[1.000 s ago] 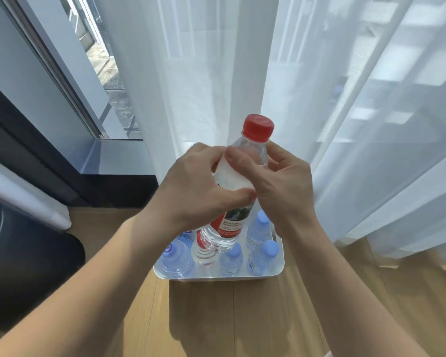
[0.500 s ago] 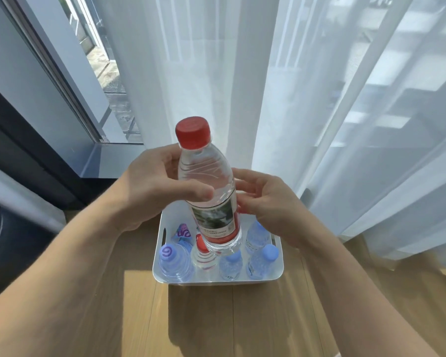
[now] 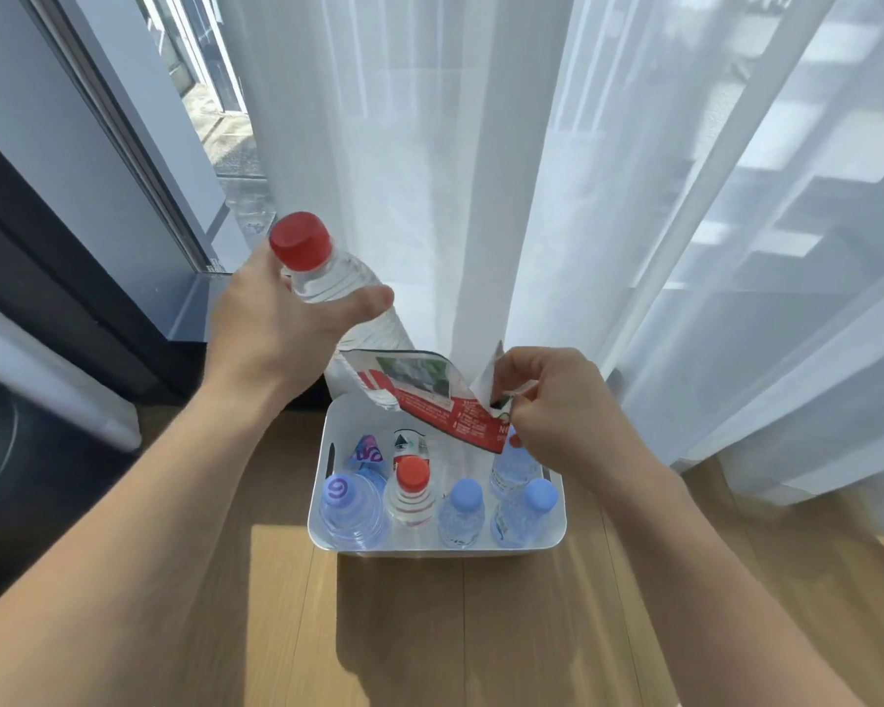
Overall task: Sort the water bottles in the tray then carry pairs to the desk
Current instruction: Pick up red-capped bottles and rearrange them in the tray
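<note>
My left hand (image 3: 282,324) grips a clear water bottle with a red cap (image 3: 327,278) by its upper body, tilted above the tray's far left corner. Its red label (image 3: 430,400) hangs peeled away from the bottle, and my right hand (image 3: 552,405) pinches the label's free end over the tray. The white tray (image 3: 450,546) sits on the wooden floor. Standing in it are a smaller red-capped bottle (image 3: 412,489), three blue-capped bottles (image 3: 463,510), and a wide bottle with a purple swirl cap (image 3: 350,507).
White sheer curtains (image 3: 608,196) hang right behind the tray and to the right. A dark window frame and sill (image 3: 123,278) run along the left. A dark rounded object (image 3: 16,482) sits on the floor at the left. Wooden floor (image 3: 455,630) lies in front.
The bottle has tilted left in my left hand. My right hand has pulled away to the right, peeling the red label off the bottle's body.
</note>
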`<state>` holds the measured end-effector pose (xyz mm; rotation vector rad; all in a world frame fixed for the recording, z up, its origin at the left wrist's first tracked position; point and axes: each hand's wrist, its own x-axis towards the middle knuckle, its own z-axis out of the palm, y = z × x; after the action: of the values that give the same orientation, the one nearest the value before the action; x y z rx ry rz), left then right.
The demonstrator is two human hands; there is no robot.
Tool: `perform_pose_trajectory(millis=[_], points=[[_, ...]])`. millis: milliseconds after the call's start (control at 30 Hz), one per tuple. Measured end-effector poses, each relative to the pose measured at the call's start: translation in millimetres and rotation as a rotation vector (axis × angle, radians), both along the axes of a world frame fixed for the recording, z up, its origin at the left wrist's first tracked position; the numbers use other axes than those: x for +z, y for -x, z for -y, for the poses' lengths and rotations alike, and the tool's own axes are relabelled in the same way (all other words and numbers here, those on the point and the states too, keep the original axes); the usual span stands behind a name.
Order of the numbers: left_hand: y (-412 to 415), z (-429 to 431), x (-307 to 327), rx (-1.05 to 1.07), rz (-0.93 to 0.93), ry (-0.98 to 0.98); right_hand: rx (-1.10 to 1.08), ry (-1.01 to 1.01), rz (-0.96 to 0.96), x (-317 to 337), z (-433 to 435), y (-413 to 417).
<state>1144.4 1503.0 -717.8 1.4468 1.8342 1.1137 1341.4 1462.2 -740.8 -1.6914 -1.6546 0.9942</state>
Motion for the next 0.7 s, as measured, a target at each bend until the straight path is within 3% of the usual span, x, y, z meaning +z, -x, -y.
perform_pose_trajectory(millis=[233, 500, 700], points=[[14.3, -4.8, 1.0, 0.14, 0.158, -0.045, -0.082, -0.015, 0.121, -14.8, -5.2, 0.5], [41.0, 5.4, 7.7, 0.185, -0.069, -0.12, -0.151, 0.031, 0.199, -55.5, -18.5, 17.2], [68.8, 10.7, 2.5, 0.179, -0.03, -0.124, -0.096, 0.107, 0.257, -91.5, -37.0, 69.2]])
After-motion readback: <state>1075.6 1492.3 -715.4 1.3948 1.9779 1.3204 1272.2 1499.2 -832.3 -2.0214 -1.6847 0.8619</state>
